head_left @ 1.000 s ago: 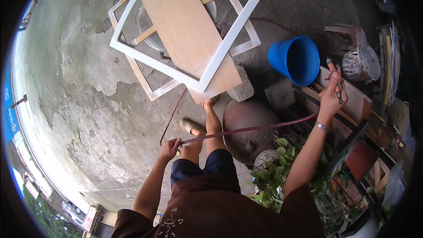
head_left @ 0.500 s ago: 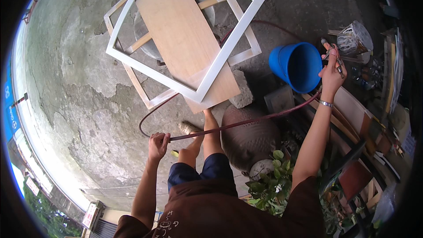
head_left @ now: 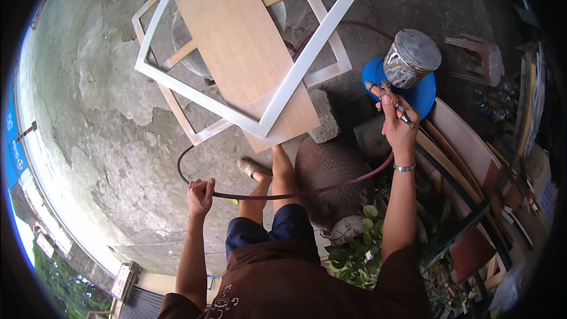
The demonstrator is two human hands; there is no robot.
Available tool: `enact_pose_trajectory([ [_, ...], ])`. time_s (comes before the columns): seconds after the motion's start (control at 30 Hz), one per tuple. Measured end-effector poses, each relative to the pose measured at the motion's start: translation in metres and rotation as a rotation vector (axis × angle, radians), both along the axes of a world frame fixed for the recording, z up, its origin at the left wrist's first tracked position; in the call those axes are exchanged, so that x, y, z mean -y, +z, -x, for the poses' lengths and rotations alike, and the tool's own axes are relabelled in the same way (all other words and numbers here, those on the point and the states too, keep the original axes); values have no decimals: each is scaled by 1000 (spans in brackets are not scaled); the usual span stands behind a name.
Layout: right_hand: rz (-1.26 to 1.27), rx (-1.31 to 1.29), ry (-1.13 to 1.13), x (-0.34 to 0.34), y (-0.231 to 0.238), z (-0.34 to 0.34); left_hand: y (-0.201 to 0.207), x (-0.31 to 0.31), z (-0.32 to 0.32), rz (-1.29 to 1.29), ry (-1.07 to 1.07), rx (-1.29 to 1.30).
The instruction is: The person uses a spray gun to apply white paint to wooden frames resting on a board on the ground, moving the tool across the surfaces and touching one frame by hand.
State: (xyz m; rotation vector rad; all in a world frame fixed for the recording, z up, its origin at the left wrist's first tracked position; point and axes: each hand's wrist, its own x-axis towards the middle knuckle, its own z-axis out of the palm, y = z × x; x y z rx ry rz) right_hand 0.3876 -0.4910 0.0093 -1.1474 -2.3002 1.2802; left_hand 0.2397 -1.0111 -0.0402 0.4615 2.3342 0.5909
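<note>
My right hand (head_left: 401, 133) is closed around the handle of a spray gun (head_left: 390, 101), its orange and metal parts spattered. A paint-smeared metal cup (head_left: 412, 53) with a grey end appears joined to the gun and covers part of a blue bucket (head_left: 372, 75). From the gun a dark red hose (head_left: 319, 191) sags across my front to my left hand (head_left: 201, 194), which is closed on it. Ahead lies a white-painted frame (head_left: 201, 98) over a bare plywood board (head_left: 236, 41). A second, partly painted wooden frame (head_left: 177, 115) rests beneath them.
A round support (head_left: 186, 47) stands under the frames. Close to the board's near end sits a concrete block (head_left: 322, 119). A large brown jar (head_left: 331, 165) and a leafy plant (head_left: 360, 248) are near my right side. Leaning boards (head_left: 460, 142) and a small stool (head_left: 481, 56) stand farther right.
My right hand has swung left and slightly toward me with the spray gun and cup, now over the bucket. My left hand has shifted slightly left, and the hose hangs in a deeper curve.
</note>
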Motion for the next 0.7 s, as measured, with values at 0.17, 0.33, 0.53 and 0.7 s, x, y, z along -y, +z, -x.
enact_pose_trajectory([
  [0.17,-49,32,-85,-33,-12,25,9,-9,1,-35,-8,-34],
  [0.33,-107,-52,-236,-91,-38,53,20,-38,-3,-70,28,-35],
  [0.53,-201,-80,-379,-117,-41,77,29,-48,-7,-102,76,-56],
  [0.7,-135,-54,-318,-85,-42,67,29,-24,-12,-47,112,-83],
])
